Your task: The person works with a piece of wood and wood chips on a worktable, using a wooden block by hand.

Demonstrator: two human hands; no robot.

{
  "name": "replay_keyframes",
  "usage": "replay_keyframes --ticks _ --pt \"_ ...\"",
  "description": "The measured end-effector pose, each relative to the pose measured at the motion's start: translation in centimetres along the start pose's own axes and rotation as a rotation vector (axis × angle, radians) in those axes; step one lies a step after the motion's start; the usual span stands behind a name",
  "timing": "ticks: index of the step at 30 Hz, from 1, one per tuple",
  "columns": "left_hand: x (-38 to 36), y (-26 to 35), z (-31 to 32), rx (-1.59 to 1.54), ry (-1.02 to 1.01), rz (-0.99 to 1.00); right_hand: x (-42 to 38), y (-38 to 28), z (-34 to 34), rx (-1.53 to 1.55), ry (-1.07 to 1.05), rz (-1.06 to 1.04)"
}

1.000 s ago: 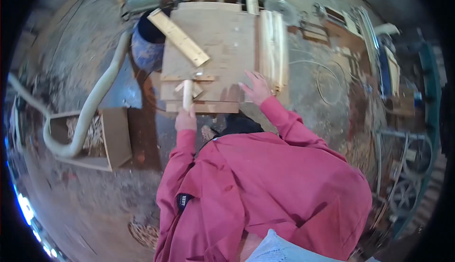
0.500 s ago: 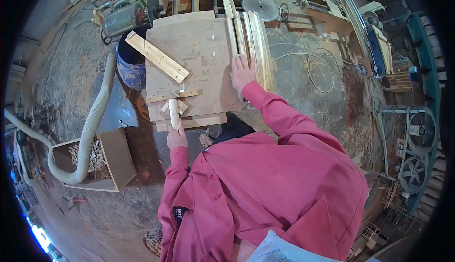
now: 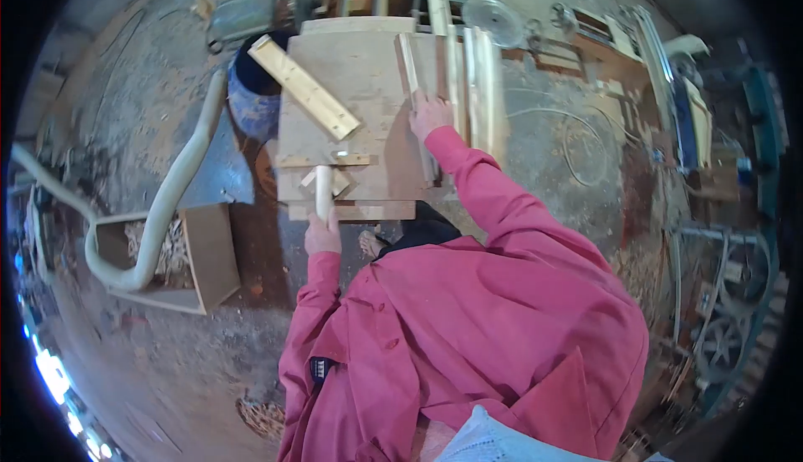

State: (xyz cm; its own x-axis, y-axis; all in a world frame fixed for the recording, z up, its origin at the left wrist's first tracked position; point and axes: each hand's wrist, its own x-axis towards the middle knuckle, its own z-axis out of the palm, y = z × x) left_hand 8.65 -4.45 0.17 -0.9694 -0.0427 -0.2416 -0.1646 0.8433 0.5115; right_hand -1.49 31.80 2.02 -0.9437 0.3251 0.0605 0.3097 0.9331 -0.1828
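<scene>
Head | box [image 3: 213,253]: wood scraps [image 3: 173,253] | drum [image 3: 251,112]: dark inside | left hand [image 3: 322,234]: stick [image 3: 324,189]

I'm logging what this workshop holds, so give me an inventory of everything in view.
Worktable: one, light brown, centre
Drilled board: one, pale yellow, slanting across the worktable
Crosswise strip: one, tan, near edge
Pale piece: one, cream, in left hand
Slim strip: one, brownish, under right hand
Long strips: several, pale, right side
Bucket: one, blue, left of worktable
Hose: one, whitish, left
Open box: one, brown, wood scraps inside, lower left
Round disc: one, grey, beyond the strips
Cable: one, pale, looped on floor, right
Background machinery: too blurred to count
Sleeves: two, pinkish red
Left hand: one, near edge
Right hand: one, worktable's right side
</scene>
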Motion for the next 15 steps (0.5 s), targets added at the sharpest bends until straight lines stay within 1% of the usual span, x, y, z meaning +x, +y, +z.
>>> replay_keyframes --ticks 1,2,4,5,9,11,12,14,15 --pt "0.1 0.0 0.1 0.030 -0.025 -0.014 0.3 -1.0 1.0 0.119 -0.007 -0.022" --pt "0.1 -0.2 0.1 0.061 -0.049 -0.034 0.6 -2.1 2.0 0.146 -0.023 -0.065" --pt "0.1 -0.5 0.0 0.038 -0.014 0.009 1.5 -3.7 3.2 0.391 0.040 -0.126" --pt "0.1 -0.2 -0.2 0.042 0.002 -0.012 2.0 -4.8 3.5 0.444 0.045 -0.143" --pt "0.4 1.1 -0.8 0.019 -0.007 -0.021 4.7 -8.5 5.5 0.464 0.037 -0.200" --pt "0.5 1.4 -1.0 0.029 -0.026 -0.043 6.0 -10.4 7.2 0.565 0.056 -0.266" --pt "0.7 1.4 -1.0 0.044 -0.043 -0.053 6.3 -11.6 6.3 0.565 0.053 -0.273" --pt "0.9 1.1 -0.9 0.056 -0.063 -0.066 7.0 -13.3 5.7 0.502 -0.102 -0.183" --pt "1.0 1.0 -0.7 0.064 -0.062 -0.063 7.4 -13.9 6.1 0.499 -0.103 -0.182"
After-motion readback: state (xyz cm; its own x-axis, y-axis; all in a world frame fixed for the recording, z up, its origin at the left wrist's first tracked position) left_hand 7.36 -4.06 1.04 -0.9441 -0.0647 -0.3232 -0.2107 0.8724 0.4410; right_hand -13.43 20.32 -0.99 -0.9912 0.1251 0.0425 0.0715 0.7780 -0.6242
